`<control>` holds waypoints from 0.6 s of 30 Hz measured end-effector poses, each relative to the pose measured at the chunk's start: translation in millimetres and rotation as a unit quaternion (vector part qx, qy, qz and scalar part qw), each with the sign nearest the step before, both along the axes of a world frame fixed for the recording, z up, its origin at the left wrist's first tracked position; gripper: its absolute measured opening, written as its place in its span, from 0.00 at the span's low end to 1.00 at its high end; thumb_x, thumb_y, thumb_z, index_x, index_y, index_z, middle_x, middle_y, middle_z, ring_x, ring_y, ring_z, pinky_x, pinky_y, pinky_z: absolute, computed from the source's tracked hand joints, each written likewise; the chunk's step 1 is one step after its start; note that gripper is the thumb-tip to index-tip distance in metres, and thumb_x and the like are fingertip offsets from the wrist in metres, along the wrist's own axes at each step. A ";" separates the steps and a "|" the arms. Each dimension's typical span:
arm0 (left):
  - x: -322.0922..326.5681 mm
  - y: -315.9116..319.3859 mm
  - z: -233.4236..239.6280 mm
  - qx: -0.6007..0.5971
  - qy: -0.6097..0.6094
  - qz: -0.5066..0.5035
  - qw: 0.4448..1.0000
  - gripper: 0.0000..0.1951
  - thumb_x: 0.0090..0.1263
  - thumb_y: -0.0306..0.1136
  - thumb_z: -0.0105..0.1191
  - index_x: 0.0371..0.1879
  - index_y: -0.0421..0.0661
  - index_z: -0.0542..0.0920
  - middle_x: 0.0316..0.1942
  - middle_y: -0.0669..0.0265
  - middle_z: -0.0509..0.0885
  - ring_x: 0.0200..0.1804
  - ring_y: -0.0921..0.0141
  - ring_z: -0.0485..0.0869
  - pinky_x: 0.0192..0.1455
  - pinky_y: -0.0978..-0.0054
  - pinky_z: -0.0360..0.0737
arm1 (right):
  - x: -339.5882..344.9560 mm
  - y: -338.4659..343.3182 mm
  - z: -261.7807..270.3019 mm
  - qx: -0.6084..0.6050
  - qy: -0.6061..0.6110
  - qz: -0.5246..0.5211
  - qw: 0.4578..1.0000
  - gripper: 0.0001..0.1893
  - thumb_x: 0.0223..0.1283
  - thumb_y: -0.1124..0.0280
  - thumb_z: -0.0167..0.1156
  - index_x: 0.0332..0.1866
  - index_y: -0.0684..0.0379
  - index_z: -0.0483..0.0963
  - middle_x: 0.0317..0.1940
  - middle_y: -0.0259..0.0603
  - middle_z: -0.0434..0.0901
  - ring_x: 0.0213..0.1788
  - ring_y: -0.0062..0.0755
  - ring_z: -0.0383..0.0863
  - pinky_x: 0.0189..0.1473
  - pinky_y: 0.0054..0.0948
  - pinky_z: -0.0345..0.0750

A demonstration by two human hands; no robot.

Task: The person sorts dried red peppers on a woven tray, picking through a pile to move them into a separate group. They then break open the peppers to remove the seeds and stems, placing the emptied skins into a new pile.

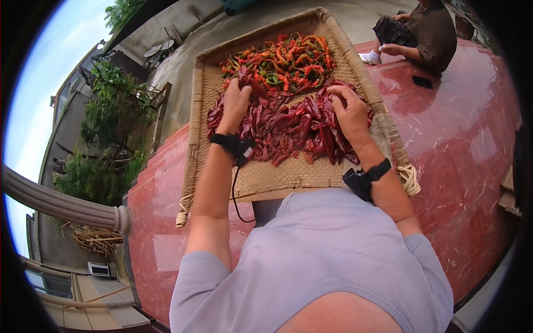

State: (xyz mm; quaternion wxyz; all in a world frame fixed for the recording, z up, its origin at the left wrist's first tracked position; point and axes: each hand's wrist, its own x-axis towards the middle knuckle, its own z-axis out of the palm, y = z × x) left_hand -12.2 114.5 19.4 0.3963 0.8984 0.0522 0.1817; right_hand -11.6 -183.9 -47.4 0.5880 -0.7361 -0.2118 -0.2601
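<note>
A woven wicker tray (258, 179) lies before me with two heaps of chili peppers. The nearer heap holds dried dark red chili peppers (287, 123), flattened and wrinkled. Behind it are thin, twisted orange, red and green chilies (291, 62). My left hand (236, 104) pinches a dark red dried chili (248, 79) just over the left of the tray, between the two heaps. Over the right end of the dark heap is my right hand (350, 110), thumb and forefinger curled close together. Whether anything is between those fingertips cannot be made out.
Glossy red stone floor (437, 166) surrounds the tray. A seated person (435, 37) is at the far right, beside a dark flat object (422, 82) on the floor. A fluted column (66, 204) and green plants (104, 104) stand on the left. My wrists wear black straps.
</note>
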 end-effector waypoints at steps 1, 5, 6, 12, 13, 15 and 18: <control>-4.8 -19.4 2.8 -0.130 0.043 -0.063 0.989 0.10 0.77 0.33 0.47 0.50 0.42 0.76 0.41 0.66 0.84 0.40 0.74 0.85 0.39 0.73 0.82 | 1.5 -1.5 -1.9 -0.002 0.001 -0.002 1.000 0.09 0.66 0.76 0.57 0.48 0.60 0.80 0.44 0.44 0.85 0.47 0.44 0.85 0.50 0.34 0.80; -27.9 -68.6 -15.0 -0.214 0.130 -0.132 0.959 0.08 0.78 0.31 0.46 0.49 0.43 0.77 0.38 0.69 0.85 0.37 0.76 0.85 0.38 0.77 0.81 | -0.7 -1.7 -0.8 -0.006 0.016 0.002 1.000 0.09 0.66 0.76 0.57 0.48 0.60 0.80 0.44 0.44 0.85 0.47 0.44 0.85 0.50 0.34 0.80; -25.6 -66.9 -30.6 -0.181 0.120 -0.140 0.966 0.08 0.78 0.31 0.47 0.48 0.43 0.77 0.37 0.70 0.84 0.35 0.77 0.84 0.37 0.78 0.80 | -1.7 -0.4 1.9 -0.007 0.018 0.007 1.000 0.09 0.65 0.76 0.58 0.48 0.60 0.80 0.44 0.44 0.85 0.47 0.44 0.85 0.50 0.34 0.80; -32.8 -92.3 -59.9 -0.195 0.139 -0.130 0.962 0.10 0.76 0.32 0.55 0.45 0.37 0.77 0.35 0.67 0.83 0.36 0.77 0.79 0.40 0.76 0.77 | -1.4 1.5 -0.1 -0.011 0.004 0.005 1.000 0.08 0.65 0.75 0.58 0.46 0.60 0.81 0.43 0.44 0.85 0.46 0.43 0.85 0.50 0.33 0.80; -34.1 -93.4 -63.4 -0.161 0.113 -0.142 0.970 0.10 0.77 0.33 0.54 0.49 0.39 0.77 0.36 0.70 0.82 0.36 0.80 0.78 0.38 0.79 0.75 | -1.3 1.4 -0.6 -0.009 0.000 0.005 1.000 0.08 0.65 0.76 0.58 0.46 0.60 0.81 0.43 0.44 0.85 0.46 0.44 0.85 0.50 0.34 0.80; -37.5 -95.8 -67.2 -0.129 0.088 -0.152 0.976 0.11 0.78 0.33 0.53 0.53 0.41 0.78 0.37 0.73 0.82 0.36 0.83 0.77 0.35 0.82 0.73 | -0.1 0.7 -0.3 -0.014 -0.005 0.004 1.000 0.08 0.65 0.76 0.58 0.46 0.60 0.81 0.42 0.44 0.85 0.46 0.44 0.85 0.50 0.34 0.80; -44.1 -99.6 -66.7 -0.162 0.037 -0.094 0.982 0.14 0.74 0.31 0.58 0.53 0.36 0.78 0.37 0.63 0.85 0.39 0.73 0.81 0.45 0.73 0.78 | -1.2 -0.7 1.1 -0.016 -0.002 0.007 1.000 0.08 0.64 0.76 0.57 0.46 0.60 0.81 0.42 0.44 0.85 0.46 0.44 0.85 0.50 0.34 0.80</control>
